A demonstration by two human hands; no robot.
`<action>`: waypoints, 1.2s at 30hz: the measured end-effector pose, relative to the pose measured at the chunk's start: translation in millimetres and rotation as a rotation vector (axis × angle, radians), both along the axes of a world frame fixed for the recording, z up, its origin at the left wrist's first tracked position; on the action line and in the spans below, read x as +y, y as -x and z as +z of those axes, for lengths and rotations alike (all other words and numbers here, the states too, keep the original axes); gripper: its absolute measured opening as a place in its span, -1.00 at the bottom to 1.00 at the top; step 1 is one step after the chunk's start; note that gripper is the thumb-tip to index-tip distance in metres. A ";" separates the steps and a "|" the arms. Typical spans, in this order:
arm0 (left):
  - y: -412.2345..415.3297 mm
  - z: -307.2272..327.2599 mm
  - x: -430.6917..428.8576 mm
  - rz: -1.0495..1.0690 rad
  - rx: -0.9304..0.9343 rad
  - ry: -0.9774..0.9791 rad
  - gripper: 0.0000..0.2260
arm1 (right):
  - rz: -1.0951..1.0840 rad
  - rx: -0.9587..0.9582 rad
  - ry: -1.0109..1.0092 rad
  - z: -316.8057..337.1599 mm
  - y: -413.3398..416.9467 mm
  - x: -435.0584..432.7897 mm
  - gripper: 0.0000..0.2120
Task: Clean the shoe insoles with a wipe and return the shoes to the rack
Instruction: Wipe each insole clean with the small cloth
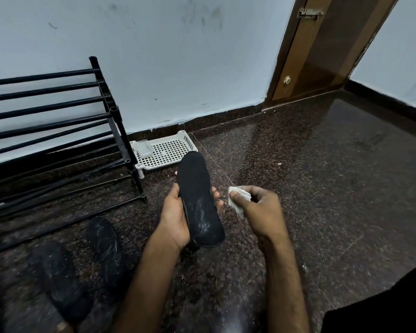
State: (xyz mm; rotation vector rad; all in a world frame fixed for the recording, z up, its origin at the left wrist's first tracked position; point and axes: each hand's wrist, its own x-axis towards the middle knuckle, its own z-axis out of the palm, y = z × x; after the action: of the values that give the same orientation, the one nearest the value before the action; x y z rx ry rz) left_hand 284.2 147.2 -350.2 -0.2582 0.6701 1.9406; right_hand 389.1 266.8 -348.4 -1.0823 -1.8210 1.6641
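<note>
My left hand (174, 216) grips a black insole (197, 195) from underneath, its toe end pointing away from me and whitish dust streaks near its heel. My right hand (257, 210) pinches a crumpled white wipe (238, 200) just right of the insole, a small gap between them. Two black shoes lie on the floor at the lower left, one (106, 248) nearer my arm and one (63, 282) further left. The black shoe rack (58, 131) stands against the wall at the left.
A white perforated plastic tray (168, 151) with a small clear box (143, 148) sits on the floor by the rack's right end. Dark speckled granite floor (322, 176) spreads to the right. A brown wooden door (322, 49) is at the back right.
</note>
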 end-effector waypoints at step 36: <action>15.1 -14.9 8.7 0.308 0.130 -0.098 -0.37 | 0.506 -0.229 -0.576 35.6 10.7 -47.9 -0.93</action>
State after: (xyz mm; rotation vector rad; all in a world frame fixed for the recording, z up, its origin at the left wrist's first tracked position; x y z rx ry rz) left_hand 269.2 155.9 -365.2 -0.1831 0.6467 2.2940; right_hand 378.4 218.9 -312.7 -0.6043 -2.6638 1.1315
